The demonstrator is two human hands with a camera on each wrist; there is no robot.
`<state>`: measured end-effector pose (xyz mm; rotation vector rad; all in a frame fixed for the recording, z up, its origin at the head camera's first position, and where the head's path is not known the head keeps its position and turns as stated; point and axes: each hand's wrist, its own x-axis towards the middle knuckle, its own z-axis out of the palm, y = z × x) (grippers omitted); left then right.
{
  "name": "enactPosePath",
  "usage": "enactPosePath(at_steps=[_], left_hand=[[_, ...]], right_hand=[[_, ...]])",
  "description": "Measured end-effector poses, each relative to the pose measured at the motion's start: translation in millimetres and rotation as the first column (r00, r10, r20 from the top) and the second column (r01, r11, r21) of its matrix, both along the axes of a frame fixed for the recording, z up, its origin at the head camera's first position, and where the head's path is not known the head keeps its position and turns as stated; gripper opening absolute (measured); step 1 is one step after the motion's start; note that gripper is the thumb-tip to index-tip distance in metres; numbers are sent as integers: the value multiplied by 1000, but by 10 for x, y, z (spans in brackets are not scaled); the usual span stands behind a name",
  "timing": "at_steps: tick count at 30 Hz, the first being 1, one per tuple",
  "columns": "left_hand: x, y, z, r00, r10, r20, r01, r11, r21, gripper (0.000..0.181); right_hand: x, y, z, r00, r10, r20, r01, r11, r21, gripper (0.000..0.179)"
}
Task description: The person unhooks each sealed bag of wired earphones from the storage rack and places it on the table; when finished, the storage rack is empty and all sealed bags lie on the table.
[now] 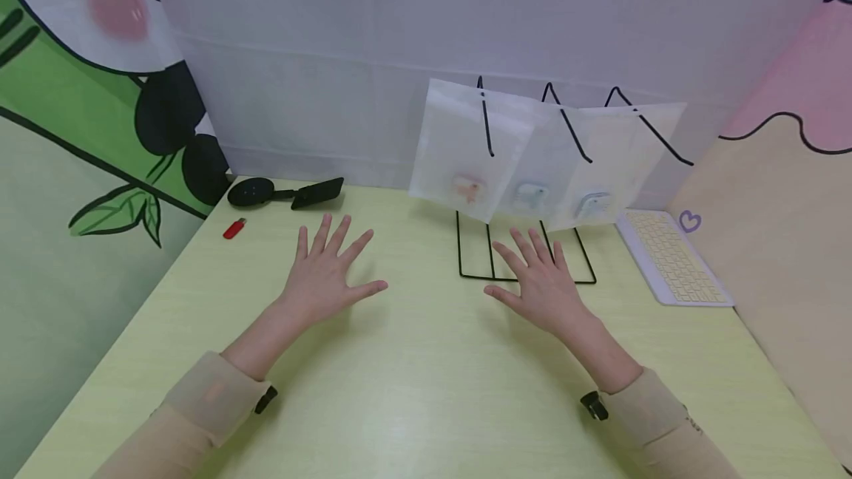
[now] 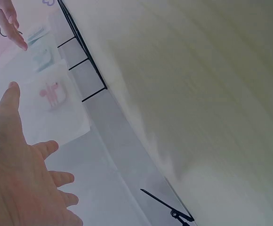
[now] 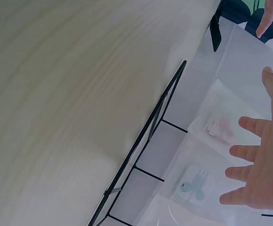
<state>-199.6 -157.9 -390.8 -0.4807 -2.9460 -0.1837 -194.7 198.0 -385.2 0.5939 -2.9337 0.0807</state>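
Note:
My left hand hovers over the table's left half, fingers spread and straight, holding nothing. Mirroring it, my right hand spreads its fingers in front of a black wire rack, also holding nothing; whether it touches the rack's base cannot be told. Three translucent white bags hang from the rack's prongs. In the left bag is something small and pink, like earphones; the middle bag shows a teal item, the right bag a bluish one. In the left wrist view, the left bag lies beyond my left thumb.
A black folding stand with a round base lies at the back left, and a red USB stick is just in front of it. A lavender keyboard lies along the right edge. Printed cloth walls surround the pale wooden table.

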Motion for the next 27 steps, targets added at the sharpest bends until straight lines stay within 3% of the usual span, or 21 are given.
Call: enactPosePath(at_steps=[14,27], left_hand=[[4,-8,91,1000,2,16,-2,1000,-24,95],[-1,-40,308,1000,10,-9,-11,999,-38,95]], right_hand=[[13,-11,64,1000,8,10,-8,1000,1,78],[10,87,165,1000,-5,-15,5,1000,6,80]])
